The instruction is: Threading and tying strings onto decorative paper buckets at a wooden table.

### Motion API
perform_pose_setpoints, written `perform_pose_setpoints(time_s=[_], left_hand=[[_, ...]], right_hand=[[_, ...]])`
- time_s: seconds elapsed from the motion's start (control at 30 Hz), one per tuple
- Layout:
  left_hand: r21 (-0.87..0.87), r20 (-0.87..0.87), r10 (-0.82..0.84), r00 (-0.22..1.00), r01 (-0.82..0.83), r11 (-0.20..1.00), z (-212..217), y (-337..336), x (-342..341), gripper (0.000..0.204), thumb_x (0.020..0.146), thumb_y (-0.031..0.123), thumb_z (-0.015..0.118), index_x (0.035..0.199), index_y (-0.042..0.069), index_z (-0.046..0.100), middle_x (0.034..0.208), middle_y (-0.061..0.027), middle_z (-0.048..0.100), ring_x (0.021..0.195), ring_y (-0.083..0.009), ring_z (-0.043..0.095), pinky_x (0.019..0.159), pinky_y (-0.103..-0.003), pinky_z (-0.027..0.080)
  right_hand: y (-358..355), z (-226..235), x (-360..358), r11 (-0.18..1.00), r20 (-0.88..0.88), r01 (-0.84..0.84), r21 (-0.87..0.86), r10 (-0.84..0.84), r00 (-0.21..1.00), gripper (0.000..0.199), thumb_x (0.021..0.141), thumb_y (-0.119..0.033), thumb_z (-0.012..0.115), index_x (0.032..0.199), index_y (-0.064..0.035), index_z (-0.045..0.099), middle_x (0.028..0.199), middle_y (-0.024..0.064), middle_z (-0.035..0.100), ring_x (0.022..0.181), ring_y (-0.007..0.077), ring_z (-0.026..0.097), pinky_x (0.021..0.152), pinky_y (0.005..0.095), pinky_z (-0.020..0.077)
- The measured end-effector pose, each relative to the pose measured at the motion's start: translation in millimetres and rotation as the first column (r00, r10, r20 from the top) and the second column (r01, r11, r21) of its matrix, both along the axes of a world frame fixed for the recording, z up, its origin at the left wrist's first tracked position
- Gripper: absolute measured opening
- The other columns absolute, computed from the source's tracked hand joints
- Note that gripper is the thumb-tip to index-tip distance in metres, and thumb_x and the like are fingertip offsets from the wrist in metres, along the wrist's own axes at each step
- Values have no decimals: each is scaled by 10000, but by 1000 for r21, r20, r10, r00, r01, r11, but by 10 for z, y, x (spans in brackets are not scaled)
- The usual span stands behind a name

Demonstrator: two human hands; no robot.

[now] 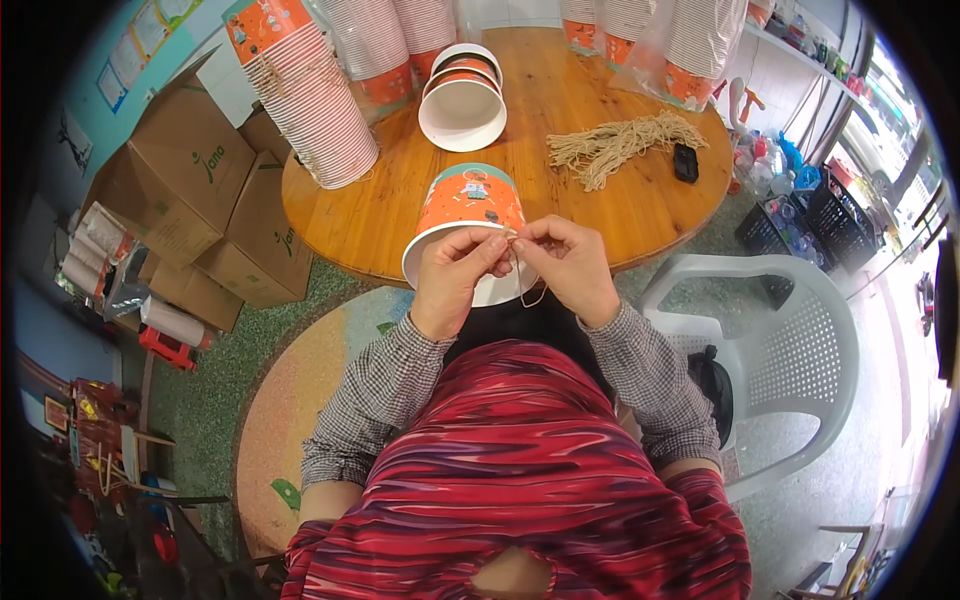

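Observation:
A paper bucket [468,203], orange with a green band and a white rim, lies on its side at the table's near edge, its mouth toward me. Above that rim my left hand [458,272] and my right hand [570,262] meet, each closed in a pinch on a thin cream string [537,302]. A loose loop of it hangs below the right fingers, in front of the bucket's mouth. The fingers hide where the string runs between them, so I cannot tell whether it is knotted or passes through the bucket.
On the round wooden table [400,225] lie nested buckets [462,115], a bundle of strings [625,145] and a small black object [685,163]. A tall bucket stack [310,110] leans at left; bagged stacks [690,50] stand behind. Cardboard boxes [185,170] and a plastic chair [800,350] flank me.

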State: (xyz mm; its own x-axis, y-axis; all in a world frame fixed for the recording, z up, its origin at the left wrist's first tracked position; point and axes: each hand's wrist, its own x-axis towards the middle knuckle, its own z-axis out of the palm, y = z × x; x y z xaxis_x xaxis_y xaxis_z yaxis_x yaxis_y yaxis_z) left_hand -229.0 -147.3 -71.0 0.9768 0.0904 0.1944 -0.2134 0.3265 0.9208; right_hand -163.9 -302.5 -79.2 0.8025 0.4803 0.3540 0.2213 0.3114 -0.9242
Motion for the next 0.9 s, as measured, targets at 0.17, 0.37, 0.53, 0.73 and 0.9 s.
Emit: perform_pose_setpoints(time_s=[0.17,0.37,0.53,0.73,0.9], left_hand=[[123,150,124,981,-143,982,-49,2,24,166,892,51,608,1044,-14,594,858,-33,640,712,-80,587,653,-213,494],[276,206,206,957,-259,926,-54,-9,-21,103,871,33,629,956,-24,617,846,-31,645,725,-78,601,657,-201,499],[355,255,237,937,-319,879,-90,9,-21,91,854,19,637,932,-25,647,839,-45,648,732,-92,599,647,-224,491],[624,569,150,809,-543,563,4,18,-64,118,831,-27,632,947,-38,644,874,-79,626,753,-150,620,656,-251,506],[601,771,24,636,-740,301,26,17,-64,145,778,-49,658,917,-11,643,840,-98,605,722,-200,618,622,-289,499]], right_hand=[[33,-48,-42,991,98,76,-112,-65,993,110,811,-79,678,848,5,618,773,1,558,614,36,458,545,197,390],[35,-30,-57,990,157,75,-116,-56,986,94,815,-76,669,840,-3,614,775,-3,536,600,39,437,530,198,370],[35,2,-92,991,175,61,-119,-40,984,83,820,-71,658,835,-2,614,776,-1,535,600,40,438,531,198,368],[-23,40,-76,983,120,-1,-183,24,993,85,859,-73,627,875,8,608,788,-4,568,643,37,509,564,196,431],[-37,-1,-25,975,77,-47,-218,65,995,84,885,-71,614,916,8,605,807,-10,597,690,31,560,599,194,482]])
